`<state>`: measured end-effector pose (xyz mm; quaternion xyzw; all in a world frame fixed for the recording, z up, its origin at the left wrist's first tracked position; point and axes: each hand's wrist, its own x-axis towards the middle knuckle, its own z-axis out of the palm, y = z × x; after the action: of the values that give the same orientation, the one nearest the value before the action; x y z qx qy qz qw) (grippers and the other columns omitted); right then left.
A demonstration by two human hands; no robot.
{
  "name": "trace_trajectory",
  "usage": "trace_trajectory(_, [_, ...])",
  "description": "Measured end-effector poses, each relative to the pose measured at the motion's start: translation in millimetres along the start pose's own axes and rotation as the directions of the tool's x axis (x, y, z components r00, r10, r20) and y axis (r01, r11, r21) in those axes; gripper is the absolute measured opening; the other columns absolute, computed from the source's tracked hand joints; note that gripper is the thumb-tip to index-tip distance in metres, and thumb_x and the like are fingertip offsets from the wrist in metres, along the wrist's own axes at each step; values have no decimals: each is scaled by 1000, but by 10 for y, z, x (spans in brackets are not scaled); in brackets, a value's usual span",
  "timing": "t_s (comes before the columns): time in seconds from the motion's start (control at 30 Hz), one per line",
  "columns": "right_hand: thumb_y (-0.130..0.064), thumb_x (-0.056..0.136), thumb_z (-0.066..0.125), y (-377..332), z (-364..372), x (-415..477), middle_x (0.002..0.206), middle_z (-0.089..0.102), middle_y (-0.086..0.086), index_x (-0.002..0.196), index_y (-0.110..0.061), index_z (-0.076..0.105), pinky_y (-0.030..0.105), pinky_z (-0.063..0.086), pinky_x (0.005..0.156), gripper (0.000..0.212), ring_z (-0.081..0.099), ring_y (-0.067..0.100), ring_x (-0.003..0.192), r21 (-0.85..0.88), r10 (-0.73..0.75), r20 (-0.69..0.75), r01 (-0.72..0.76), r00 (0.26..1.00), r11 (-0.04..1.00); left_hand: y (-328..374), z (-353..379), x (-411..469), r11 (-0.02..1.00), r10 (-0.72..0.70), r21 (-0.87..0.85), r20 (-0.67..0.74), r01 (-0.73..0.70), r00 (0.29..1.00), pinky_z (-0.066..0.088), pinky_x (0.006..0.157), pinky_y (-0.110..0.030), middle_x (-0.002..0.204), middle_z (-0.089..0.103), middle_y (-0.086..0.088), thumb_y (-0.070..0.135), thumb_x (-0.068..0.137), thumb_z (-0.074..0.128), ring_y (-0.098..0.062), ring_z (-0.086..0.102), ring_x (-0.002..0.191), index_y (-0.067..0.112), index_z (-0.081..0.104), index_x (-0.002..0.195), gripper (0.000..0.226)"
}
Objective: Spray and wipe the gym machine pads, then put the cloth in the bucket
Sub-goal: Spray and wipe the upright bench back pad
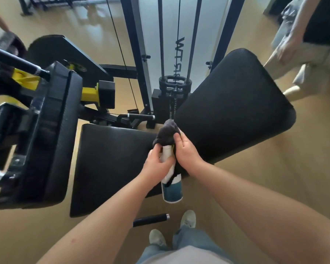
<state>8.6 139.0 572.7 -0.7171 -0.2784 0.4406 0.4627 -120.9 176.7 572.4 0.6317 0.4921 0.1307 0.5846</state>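
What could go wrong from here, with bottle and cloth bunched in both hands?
The cloth is draped over the top of the spray bottle, so a spray now would likely soak the cloth, not the seat pad.
The left hand and right hand share one bundle; the bottle may slip.
Another person stands near the back pad; mist could reach them.

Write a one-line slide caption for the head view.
Left hand grips a spray bottle, right hand holds a dark cloth above the black seat pad.
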Motion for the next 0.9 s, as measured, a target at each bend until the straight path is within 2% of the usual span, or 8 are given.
trace_trajectory(0.1, [-38, 113, 38, -95, -102, 106, 112, 66, -12, 126, -32, 61, 27, 48, 97, 27, 62, 10, 113, -24, -40, 32, 41, 999, 999, 130, 67, 93, 998, -54, -23, -98, 51, 994, 58, 85, -33, 112, 70, 8, 44, 94, 65, -9, 67, 101, 41, 58, 123, 29])
trace_trajectory(0.17, [-33, 113, 40, -139, -158, 230, 108, 66, -1, 112, -19, 65, 29, 51, 89, 28, 63, 15, 105, -124, -109, -27, 105, 994, 987, 194, 105, 145, 997, -71, 5, -107, 72, 992, 57, 83, -31, 112, 70, 9, 46, 93, 66, -8, 67, 100, 40, 56, 129, 37])
trace_trajectory(0.23, [-32, 112, 41, -208, -217, 339, 115, 64, 9, 114, -12, 65, 36, 52, 95, 32, 62, 22, 108, -181, -158, -75, 143, 985, 973, 228, 143, 182, 992, -93, 79, -82, 100, 992, 55, 76, -27, 111, 69, 9, 46, 92, 68, -8, 65, 99, 35, 54, 133, 44])
trace_trajectory(0.33, [-35, 111, 42, -330, -303, 409, 114, 68, 3, 114, -17, 65, 43, 54, 100, 29, 64, 19, 108, -124, -144, -80, 133, 986, 983, 246, 194, 185, 968, -130, 209, -48, 138, 990, 51, 68, -25, 108, 66, 4, 47, 94, 68, -10, 63, 93, 24, 55, 129, 44])
trace_trajectory(0.47, [-36, 112, 43, -453, -358, 410, 103, 68, -3, 111, -20, 62, 38, 56, 96, 24, 65, 12, 100, -56, -152, -153, 145, 977, 988, 322, 221, 239, 941, -147, 302, -50, 155, 988, 55, 68, -30, 100, 63, 1, 43, 95, 66, -14, 63, 88, 22, 51, 123, 39])
trace_trajectory(0.57, [-33, 111, 45, -479, -366, 403, 98, 67, -5, 107, -21, 62, 32, 56, 88, 21, 65, 7, 94, -48, -221, -191, 216, 956, 975, 379, 235, 336, 927, -170, 336, -20, 166, 985, 50, 70, -33, 89, 50, 2, 27, 103, 59, -17, 57, 89, 19, 45, 123, 26])
trace_trajectory(0.73, [-31, 110, 48, -529, -363, 358, 98, 67, -2, 106, -18, 63, 25, 53, 83, 20, 64, 9, 94, -140, -371, -263, 346, 890, 928, 380, 100, 468, 922, -158, 353, -40, 161, 987, 44, 58, -25, 95, 62, 1, 31, 94, 62, -13, 61, 81, 22, 52, 118, 27])
trace_trajectory(0.9, [-38, 112, 40, -715, -454, 398, 96, 63, -7, 107, -22, 57, 26, 52, 83, 23, 62, 6, 91, -23, -201, -401, 209, 894, 978, 314, -86, 602, 931, -124, 350, 39, 103, 991, 43, 60, -24, 102, 63, 2, 22, 88, 69, -12, 61, 88, 21, 57, 124, 38])
